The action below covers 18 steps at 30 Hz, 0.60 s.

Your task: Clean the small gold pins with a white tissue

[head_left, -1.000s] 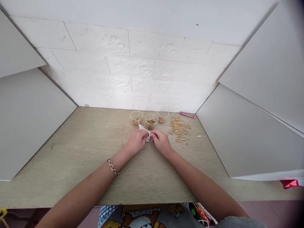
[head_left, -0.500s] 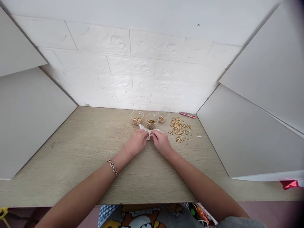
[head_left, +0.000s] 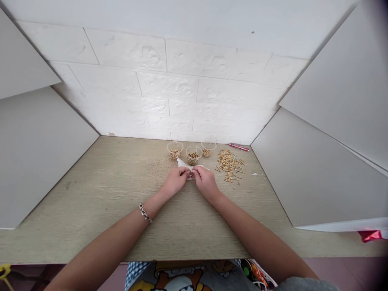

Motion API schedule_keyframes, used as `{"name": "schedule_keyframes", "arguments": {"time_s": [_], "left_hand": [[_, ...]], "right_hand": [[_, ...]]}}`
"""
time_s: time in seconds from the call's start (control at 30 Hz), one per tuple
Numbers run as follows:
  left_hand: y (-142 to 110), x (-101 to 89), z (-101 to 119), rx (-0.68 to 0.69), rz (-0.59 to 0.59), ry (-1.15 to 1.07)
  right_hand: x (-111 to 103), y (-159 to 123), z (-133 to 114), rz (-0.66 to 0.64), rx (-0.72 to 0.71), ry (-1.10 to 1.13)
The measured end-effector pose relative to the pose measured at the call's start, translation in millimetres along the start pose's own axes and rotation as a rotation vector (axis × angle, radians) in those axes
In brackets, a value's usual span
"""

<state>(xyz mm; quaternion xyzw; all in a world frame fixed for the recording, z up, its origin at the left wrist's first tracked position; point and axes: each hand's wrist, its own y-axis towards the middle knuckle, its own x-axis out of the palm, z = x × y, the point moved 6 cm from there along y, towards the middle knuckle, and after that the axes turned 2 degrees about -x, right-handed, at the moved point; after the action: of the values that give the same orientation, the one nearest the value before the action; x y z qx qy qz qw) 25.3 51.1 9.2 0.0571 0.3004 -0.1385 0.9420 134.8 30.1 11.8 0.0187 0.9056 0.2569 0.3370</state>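
My left hand [head_left: 176, 179] and my right hand [head_left: 205, 181] meet fingertip to fingertip at the middle of the table. Both are closed in a pinch; whatever sits between the fingers is too small and covered to name. Under and just behind them lies a crumpled white tissue [head_left: 181, 163], partly hidden by the hands. Right behind it stands a clear cup [head_left: 193, 155] of small dark-gold metal pieces. Another clear cup [head_left: 175, 150] to its left holds lighter gold pieces. A third clear cup [head_left: 207, 151], back right, has small copper-coloured pieces in it.
To the right of my hands, many thin gold pins [head_left: 229, 165] are spread in a pile. A red packet [head_left: 239, 146] lies by the wall. A white scrap [head_left: 254, 174] is farther right. White panels [head_left: 333, 169] flank the wooden table [head_left: 100, 194], with brownish crumbs left of the cups.
My left hand has shifted slightly, its fingers a little less curled over the pinch. My right hand stays nearly in place; cups and pins have not moved.
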Motion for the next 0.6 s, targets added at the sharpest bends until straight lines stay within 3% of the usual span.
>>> {"name": "schedule_keyframes", "arguments": {"time_s": [0.13, 0.23, 0.47, 0.6], "left_hand": [[0, -2.2, 0, 0.003, 0.031, 0.070], [-1, -3.7, 4, 0.082, 0.061, 0.164], [-5, -3.0, 10, 0.312, 0.120, 0.326], [-5, -3.8, 10, 0.366, 0.117, 0.327]], "right_hand": [[1, -1, -2, -0.003, -0.011, -0.096], [2, -1, -4, -0.012, -0.026, -0.139], [-2, 0, -1, 0.017, -0.021, -0.066], [-4, 1, -1, -0.015, -0.034, 0.006]]}}
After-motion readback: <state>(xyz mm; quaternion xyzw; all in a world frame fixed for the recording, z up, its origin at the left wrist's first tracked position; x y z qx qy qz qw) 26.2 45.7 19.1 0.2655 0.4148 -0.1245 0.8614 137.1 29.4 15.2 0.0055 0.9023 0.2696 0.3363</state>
